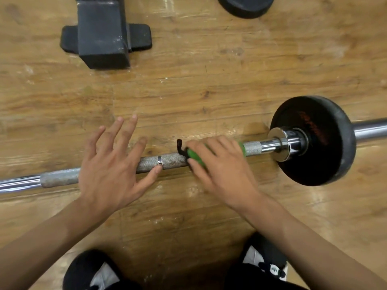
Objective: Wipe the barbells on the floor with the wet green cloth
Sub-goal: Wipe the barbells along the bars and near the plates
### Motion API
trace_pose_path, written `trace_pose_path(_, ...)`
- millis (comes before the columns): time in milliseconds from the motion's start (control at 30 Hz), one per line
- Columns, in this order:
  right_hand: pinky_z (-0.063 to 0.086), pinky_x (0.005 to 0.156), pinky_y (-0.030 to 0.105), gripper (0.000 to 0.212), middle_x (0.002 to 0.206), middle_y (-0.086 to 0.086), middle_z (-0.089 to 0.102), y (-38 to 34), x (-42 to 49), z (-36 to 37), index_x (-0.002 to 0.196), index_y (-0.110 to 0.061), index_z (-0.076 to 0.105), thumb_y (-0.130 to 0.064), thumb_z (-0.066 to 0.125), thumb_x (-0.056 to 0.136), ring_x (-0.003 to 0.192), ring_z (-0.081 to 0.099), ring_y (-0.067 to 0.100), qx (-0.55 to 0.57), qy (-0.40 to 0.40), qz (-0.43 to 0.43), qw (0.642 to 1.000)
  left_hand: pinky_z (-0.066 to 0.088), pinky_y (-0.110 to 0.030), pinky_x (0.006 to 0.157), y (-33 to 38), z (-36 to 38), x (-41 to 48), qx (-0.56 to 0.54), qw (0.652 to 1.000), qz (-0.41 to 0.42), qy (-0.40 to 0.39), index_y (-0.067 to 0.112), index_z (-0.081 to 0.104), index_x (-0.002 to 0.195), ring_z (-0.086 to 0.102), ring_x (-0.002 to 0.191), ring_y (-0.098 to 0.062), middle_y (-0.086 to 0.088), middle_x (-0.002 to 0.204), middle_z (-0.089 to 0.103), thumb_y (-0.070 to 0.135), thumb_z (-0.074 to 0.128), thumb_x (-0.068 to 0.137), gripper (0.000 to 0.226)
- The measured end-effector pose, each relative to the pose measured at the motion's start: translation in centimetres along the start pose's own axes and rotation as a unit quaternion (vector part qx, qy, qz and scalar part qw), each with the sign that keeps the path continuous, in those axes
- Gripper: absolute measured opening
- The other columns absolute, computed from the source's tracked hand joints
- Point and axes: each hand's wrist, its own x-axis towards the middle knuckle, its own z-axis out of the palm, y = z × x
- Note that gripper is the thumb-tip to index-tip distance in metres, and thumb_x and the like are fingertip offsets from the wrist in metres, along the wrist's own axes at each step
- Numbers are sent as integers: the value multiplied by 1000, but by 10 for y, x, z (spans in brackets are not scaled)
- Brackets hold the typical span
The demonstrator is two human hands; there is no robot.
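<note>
At centre frame, right hand clamped round green cloth on barbell | left hand at 9 o'clock, fingers spread, thumb touching barbell | plate at 3 o'clock | risk: barbell may roll since left hand only rests; cloth could snag on rough grip

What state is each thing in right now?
left hand, open, fingers spread over the barbell
right hand, gripping the green cloth around the barbell
green cloth, on the barbell, mostly covered by the right hand
barbell, lying on the floor
weight plate, mounted on the barbell, resting on the floor
</note>
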Motion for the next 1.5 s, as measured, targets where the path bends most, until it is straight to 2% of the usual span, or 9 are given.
trace_pose_path(233,40,99,53,28,101,8,66,16,-9,5,112,-11,70,-28,51,100,98,56,35,-32,127,207,969,22,-60,121,0,1,6,12,1000,5,-6,8,71,120,40,147,-41,-19,156,48,70,32,99,76)
trace_pose_path(400,39,86,42,29,104,5,69,-26,17,22,121,-17,70,-34,55,103,92,55,27,-29,82,-14,996,16,-63,123,-9,2,15,31,999,17,-5,6,71,120,35,150,-43,-20,159,45,71,31,100,78)
trace_pose_path(467,36,84,39,29,99,6,67,3,15,17,117,-15,70,-34,53,104,90,55,26,-28,95,-29,995,15,-64,124,-14,1,22,22,1000,11,-6,7,71,119,31,152,-43,-20,161,41,71,30,100,79)
trace_pose_path(700,40,98,52,27,99,11,64,33,33,15,111,-10,68,-28,50,102,98,54,38,-73,140,205,966,8,-62,126,-23,-1,53,10,1000,-12,-21,14,74,114,27,154,-40,-17,163,39,64,19,105,76)
trace_pose_path(900,38,113,49,36,123,6,67,-1,71,31,135,-18,63,-36,50,107,112,60,31,-35,61,-65,995,5,-63,126,-42,4,77,-14,999,-40,17,11,75,115,29,152,-41,-20,159,43,62,31,102,69)
trace_pose_path(1067,33,116,58,35,113,15,66,84,60,11,125,-9,63,-33,48,105,112,57,37,-73,111,76,988,3,-62,127,-51,10,82,-9,998,-67,6,15,70,124,25,154,-41,-20,159,43,62,18,106,73)
trace_pose_path(1167,37,110,55,33,107,12,66,67,81,17,120,-8,63,-31,45,106,108,55,36,-82,126,151,977,4,-61,126,-58,12,98,1,999,-52,17,20,71,124,25,155,-37,-13,161,43,61,12,107,73)
trace_pose_path(1333,42,88,46,37,109,5,71,-21,140,51,126,-15,65,-38,46,104,98,61,32,-62,88,-29,994,9,-60,126,-69,16,113,13,999,-35,35,20,70,126,25,156,-35,-11,161,44,57,9,109,73)
trace_pose_path(1500,42,83,42,30,111,5,70,45,137,34,124,-20,62,-40,50,105,101,60,28,-66,86,-57,993,8,-57,127,-82,18,131,-2,999,-33,33,21,70,128,25,155,-37,-12,161,42,57,13,109,70)
